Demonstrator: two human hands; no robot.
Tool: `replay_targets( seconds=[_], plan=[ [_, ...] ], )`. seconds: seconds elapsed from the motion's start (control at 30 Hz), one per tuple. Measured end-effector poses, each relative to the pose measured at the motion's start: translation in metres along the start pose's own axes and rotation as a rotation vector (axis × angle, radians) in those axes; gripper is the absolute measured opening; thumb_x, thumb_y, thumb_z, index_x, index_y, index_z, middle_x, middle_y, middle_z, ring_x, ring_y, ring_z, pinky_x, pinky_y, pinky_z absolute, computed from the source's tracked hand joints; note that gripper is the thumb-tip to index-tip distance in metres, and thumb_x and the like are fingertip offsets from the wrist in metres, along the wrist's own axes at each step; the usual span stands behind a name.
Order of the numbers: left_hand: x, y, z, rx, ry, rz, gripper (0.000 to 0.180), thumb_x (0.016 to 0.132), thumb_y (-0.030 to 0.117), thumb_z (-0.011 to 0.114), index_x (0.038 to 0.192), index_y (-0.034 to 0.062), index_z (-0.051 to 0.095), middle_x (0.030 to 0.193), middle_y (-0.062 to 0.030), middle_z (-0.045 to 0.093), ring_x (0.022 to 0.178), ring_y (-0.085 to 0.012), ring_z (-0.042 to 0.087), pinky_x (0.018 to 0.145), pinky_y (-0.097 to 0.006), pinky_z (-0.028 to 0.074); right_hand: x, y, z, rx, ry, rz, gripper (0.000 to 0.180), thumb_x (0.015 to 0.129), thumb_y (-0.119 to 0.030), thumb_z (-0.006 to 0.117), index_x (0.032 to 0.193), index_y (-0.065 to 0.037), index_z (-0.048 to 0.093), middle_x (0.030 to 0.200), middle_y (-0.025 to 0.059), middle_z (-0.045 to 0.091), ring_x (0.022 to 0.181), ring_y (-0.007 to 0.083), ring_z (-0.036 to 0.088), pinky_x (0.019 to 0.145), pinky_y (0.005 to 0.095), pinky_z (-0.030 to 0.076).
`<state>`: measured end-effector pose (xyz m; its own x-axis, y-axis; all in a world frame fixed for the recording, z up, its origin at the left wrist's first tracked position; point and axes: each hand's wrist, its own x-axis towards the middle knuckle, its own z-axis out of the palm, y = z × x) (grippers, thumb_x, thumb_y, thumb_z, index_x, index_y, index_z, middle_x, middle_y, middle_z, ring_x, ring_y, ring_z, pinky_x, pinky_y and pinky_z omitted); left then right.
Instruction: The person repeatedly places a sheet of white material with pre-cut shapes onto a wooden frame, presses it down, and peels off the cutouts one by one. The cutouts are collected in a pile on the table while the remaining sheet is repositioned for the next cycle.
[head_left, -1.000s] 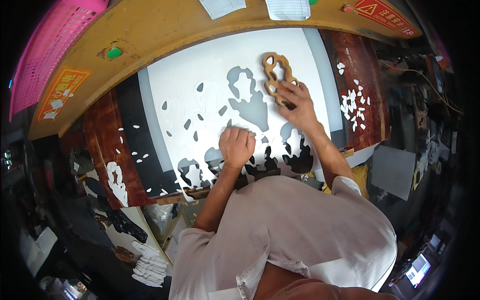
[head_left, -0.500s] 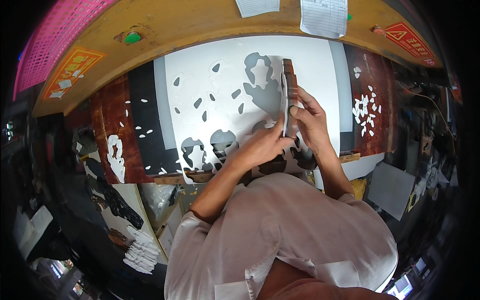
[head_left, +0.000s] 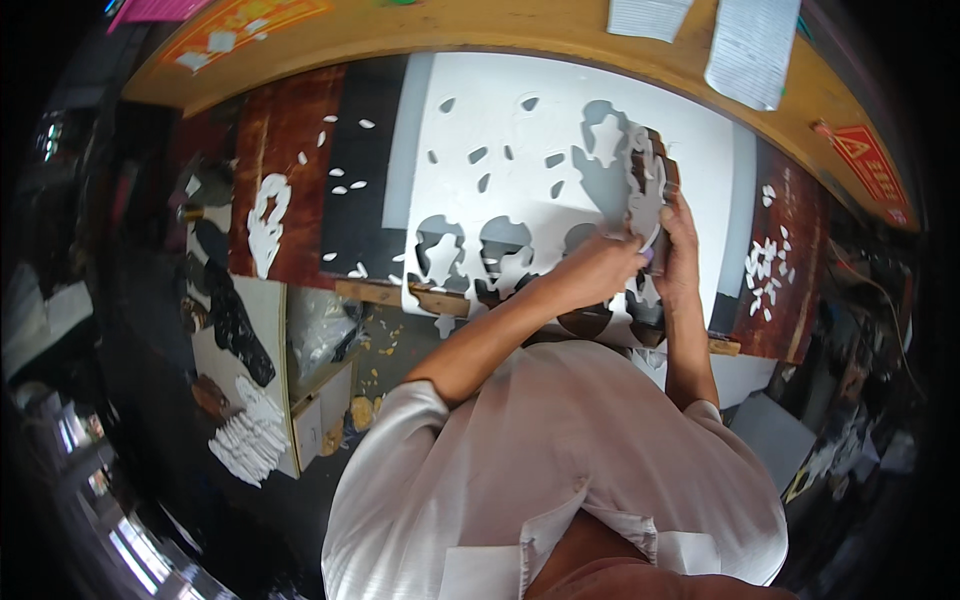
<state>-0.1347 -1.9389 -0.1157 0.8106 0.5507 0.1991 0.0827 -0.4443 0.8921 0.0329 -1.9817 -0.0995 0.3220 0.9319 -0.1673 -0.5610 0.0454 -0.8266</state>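
A brown cutting die (head_left: 671,172) with a curvy outline stands tilted on edge above the right part of a white sheet (head_left: 520,80). A pale cut piece (head_left: 646,200) shows in its face. My right hand (head_left: 681,250) is wrapped round the die's right side, thumb toward the face. At the lower end my left hand (head_left: 605,268) has its fingers closed against the die and the cut piece; the fingertips are partly hidden. Something small and purple shows beside them. The sheet has small holes and several large shaped cut-outs, with white shapes (head_left: 440,255) in some of them.
Small white scraps (head_left: 765,270) lie on the reddish-brown board at the right, others on the dark strip at the left. A looped white offcut (head_left: 266,225) rests on the left board. A yellow machine beam (head_left: 520,30) spans the far side. Stacked white pieces (head_left: 250,430) sit lower left.
The die has turned from nearly edge-on, so its face with the pale piece now shows. My left hand stays at its lower end. The whole view has shifted and tilted.
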Motion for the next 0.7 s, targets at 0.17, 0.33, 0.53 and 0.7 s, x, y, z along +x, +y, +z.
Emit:
replay_targets(
  seconds=[0.17, 0.33, 0.53, 0.7],
  plan=[
    [-0.034, 0.014, -0.107, -0.290, 0.092, -0.543, 0.008, 0.093, 0.008, 0.066, 0.089, 0.0039, 0.060, 0.081, -0.0059, 0.072, 0.063, -0.0168, 0.066, 0.055, -0.035, 0.053, 0.000, -0.008, -0.024, 0.069, -0.013, -0.005, 0.060, 0.104, -0.027, 0.067, 0.155, -0.002, 0.048, 0.134, 0.0179, 0.069, 0.110, 0.0321, 0.073, 0.096, 0.0487, 0.064],
    [-0.188, -0.017, -0.254, -0.225, 0.746, -0.837, 0.033, 0.112, 0.025, 0.054, 0.100, -0.0012, 0.070, 0.076, -0.0068, 0.072, 0.052, -0.0104, 0.060, 0.047, -0.026, 0.051, 0.009, -0.015, -0.049, 0.306, -0.049, 0.149, 0.055, 0.105, -0.035, 0.065, 0.149, -0.004, 0.051, 0.137, 0.0216, 0.068, 0.120, 0.0402, 0.070, 0.104, 0.0559, 0.059],
    [-0.249, -0.047, -0.232, -0.209, 0.657, -1.029, 0.023, 0.104, 0.027, 0.066, 0.101, 0.0060, 0.074, 0.088, -0.0029, 0.075, 0.070, -0.0087, 0.068, 0.064, -0.025, 0.059, 0.014, -0.014, -0.052, 0.340, -0.118, 0.159, 0.048, 0.108, -0.030, 0.058, 0.145, 0.000, 0.054, 0.142, 0.0272, 0.063, 0.126, 0.0481, 0.065, 0.108, 0.0589, 0.055],
    [-0.250, -0.060, -0.225, -0.168, 0.683, -1.072, 0.022, 0.102, 0.023, 0.066, 0.107, 0.0036, 0.075, 0.092, -0.0030, 0.074, 0.078, -0.0110, 0.071, 0.065, -0.026, 0.060, 0.013, -0.019, -0.048, 0.322, -0.080, 0.193, 0.053, 0.104, -0.031, 0.063, 0.147, -0.001, 0.054, 0.144, 0.0239, 0.063, 0.127, 0.0432, 0.065, 0.109, 0.0590, 0.055]
  ],
)
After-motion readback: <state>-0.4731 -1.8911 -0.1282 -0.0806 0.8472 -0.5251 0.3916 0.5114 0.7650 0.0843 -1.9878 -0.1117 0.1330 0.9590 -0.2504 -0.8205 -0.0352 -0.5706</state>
